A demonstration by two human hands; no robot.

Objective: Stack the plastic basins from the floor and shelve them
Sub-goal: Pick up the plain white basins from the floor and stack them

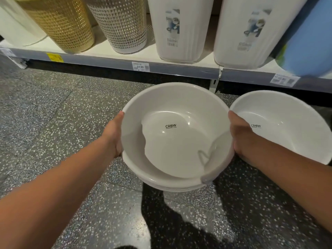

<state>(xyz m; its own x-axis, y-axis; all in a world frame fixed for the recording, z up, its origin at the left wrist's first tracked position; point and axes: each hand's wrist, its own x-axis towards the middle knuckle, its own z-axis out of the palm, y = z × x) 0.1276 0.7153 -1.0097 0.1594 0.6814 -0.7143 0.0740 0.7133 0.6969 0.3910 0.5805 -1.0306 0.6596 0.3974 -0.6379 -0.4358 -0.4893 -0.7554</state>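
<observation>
Left hand [115, 135] and right hand [240, 139] grasp the basin stack [172, 108] by opposite rims.
Another basin [287, 114] sits just right of the stack; a shelf [115, 59] stands beyond the stack.

White basin stack [177, 141], lone basin [287, 114] seemingly touching

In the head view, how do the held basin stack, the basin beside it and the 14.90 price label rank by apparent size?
1. held basin stack, nearer the camera, so unsure against the next.
2. basin beside it, partly hidden.
3. 14.90 price label, smallest.
</observation>
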